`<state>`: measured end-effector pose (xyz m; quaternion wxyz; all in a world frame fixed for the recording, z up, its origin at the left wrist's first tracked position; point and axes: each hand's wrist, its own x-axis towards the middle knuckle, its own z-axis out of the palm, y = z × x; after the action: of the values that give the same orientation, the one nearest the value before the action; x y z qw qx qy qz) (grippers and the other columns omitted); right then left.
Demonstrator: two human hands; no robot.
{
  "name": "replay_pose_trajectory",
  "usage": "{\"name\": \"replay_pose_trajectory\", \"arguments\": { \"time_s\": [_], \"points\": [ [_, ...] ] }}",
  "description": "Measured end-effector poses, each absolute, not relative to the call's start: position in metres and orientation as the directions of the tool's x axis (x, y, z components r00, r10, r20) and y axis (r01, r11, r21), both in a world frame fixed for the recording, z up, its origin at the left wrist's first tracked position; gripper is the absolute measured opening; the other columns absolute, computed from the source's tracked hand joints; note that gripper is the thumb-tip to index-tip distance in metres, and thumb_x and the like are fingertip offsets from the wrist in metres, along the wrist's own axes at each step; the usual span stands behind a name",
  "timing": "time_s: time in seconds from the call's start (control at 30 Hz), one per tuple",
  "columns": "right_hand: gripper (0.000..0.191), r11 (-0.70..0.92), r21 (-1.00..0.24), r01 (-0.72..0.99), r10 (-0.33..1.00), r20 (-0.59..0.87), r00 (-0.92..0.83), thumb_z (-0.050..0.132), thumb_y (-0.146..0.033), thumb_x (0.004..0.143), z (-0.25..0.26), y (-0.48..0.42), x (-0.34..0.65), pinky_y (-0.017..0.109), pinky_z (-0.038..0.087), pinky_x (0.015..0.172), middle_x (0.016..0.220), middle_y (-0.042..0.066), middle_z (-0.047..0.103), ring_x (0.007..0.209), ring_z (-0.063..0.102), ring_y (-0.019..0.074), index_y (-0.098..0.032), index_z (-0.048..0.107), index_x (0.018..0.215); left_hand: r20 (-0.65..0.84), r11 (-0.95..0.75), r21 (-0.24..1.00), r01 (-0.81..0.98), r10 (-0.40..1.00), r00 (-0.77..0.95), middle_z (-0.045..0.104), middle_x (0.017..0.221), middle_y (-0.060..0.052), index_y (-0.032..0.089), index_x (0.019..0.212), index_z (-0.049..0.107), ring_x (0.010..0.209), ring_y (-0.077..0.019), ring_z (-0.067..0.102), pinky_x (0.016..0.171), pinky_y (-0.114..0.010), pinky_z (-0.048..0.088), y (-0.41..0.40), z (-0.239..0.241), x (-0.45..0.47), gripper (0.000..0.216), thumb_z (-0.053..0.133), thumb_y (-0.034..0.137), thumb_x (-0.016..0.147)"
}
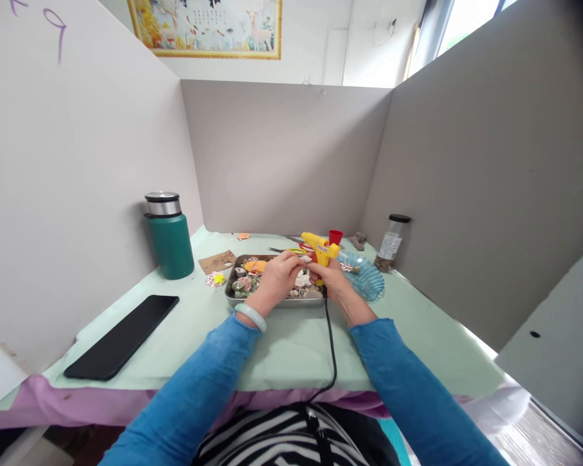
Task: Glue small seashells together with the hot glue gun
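Over the metal tray, my left hand pinches a small white piece that looks like a shell. My right hand is closed round the handle of a yellow glue gun, its thumb and finger close to the white piece. The gun's handle is partly covered by my fingers, and a black cord runs down from it to the table's front edge. Shells and an orange piece lie in the tray. A blue glass dish is right of my right hand.
A green bottle and a black phone are on the left. Near the tray lie a brown card and a flowered piece. Scissors and a red cup sit behind; a jar leans right. Partitions enclose the table.
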<state>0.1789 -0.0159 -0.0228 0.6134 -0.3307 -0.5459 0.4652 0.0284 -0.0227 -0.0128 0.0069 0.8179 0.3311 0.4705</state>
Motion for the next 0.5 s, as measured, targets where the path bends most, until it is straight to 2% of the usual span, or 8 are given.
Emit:
{"name": "replay_pose_trajectory", "arguments": {
  "time_s": [0.13,0.23,0.4,0.5],
  "points": [
    [0.025,0.347,-0.907,-0.238,0.93,0.366,-0.039,0.068,-0.027,0.062,-0.019,-0.019,0.179,0.021,0.032,0.043,0.055,-0.006,0.043,0.045,0.037,0.0068,-0.02,0.055,0.082,0.783,-0.799,0.373,0.472,0.544,0.302,0.062,0.098,-0.007,0.021,0.091,0.065,0.093,-0.017,0.057,0.084,-0.028,0.043,-0.028,-0.007,0.028,0.018,0.047,0.02,0.088],
    [0.025,0.339,-0.907,-0.25,0.932,0.361,-0.046,0.068,-0.026,0.062,-0.019,-0.02,0.18,0.021,0.033,0.044,0.054,-0.007,0.043,0.045,0.036,0.0067,-0.02,0.054,0.083,0.785,-0.769,0.458,0.446,0.585,0.204,0.063,0.09,-0.007,0.02,0.088,0.064,0.084,-0.0169,0.057,0.079,-0.028,0.044,-0.03,-0.003,0.028,0.014,0.051,0.024,0.086],
    [0.028,0.34,-0.907,-0.25,0.93,0.363,-0.051,0.068,-0.029,0.062,-0.019,-0.02,0.181,0.022,0.033,0.044,0.053,-0.007,0.042,0.045,0.036,0.0071,-0.02,0.054,0.085,0.634,-0.64,0.715,0.283,0.763,0.124,0.064,0.076,-0.003,0.017,0.084,0.063,0.065,-0.0134,0.058,0.063,-0.025,0.045,-0.024,-0.005,0.029,0.014,0.058,0.03,0.08],
    [0.026,0.341,-0.906,-0.25,0.929,0.366,-0.06,0.067,-0.029,0.064,-0.02,-0.019,0.181,0.022,0.033,0.044,0.051,-0.007,0.042,0.044,0.036,0.0071,-0.019,0.054,0.084,0.558,-0.576,0.792,0.201,0.817,0.142,0.064,0.074,-0.002,0.016,0.082,0.064,0.06,-0.0123,0.059,0.059,-0.023,0.045,-0.02,-0.008,0.031,0.014,0.06,0.028,0.077]
  ]
}}
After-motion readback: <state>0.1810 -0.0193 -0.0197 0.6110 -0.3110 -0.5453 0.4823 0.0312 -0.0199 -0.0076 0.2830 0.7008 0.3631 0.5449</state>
